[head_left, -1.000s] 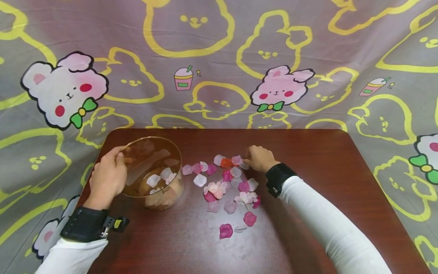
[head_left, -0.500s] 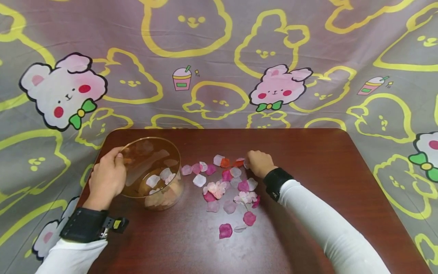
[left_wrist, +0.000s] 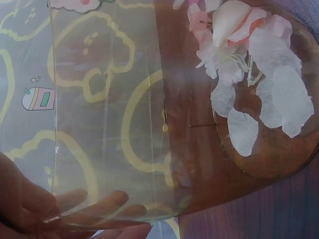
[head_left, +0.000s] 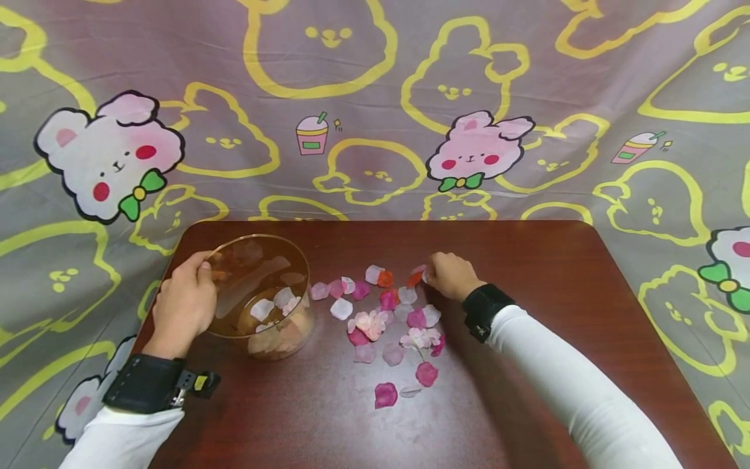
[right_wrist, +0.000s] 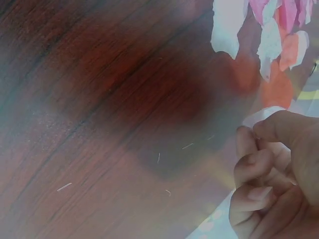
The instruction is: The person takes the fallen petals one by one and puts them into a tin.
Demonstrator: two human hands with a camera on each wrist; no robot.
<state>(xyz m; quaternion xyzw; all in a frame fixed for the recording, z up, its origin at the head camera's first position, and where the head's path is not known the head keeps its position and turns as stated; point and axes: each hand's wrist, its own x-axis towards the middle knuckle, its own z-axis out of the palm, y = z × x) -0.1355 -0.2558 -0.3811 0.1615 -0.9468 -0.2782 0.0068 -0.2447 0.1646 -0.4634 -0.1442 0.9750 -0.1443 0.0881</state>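
The left hand (head_left: pixel 183 305) grips the clear round plastic bowl's (head_left: pixel 234 251) rim; the right hand (head_left: pixel 448 275), well right of it, pinches a pale fabric petal (right_wrist: pixel 259 117) above the scattered pink and white petals (head_left: pixel 389 322).

Bowl (head_left: pixel 260 296) sits on table (head_left: pixel 527 391) at nine o'clock of loose petals (head_left: pixel 387 319); more petals inside bowl; backdrop (head_left: pixel 375 98) at twelve.
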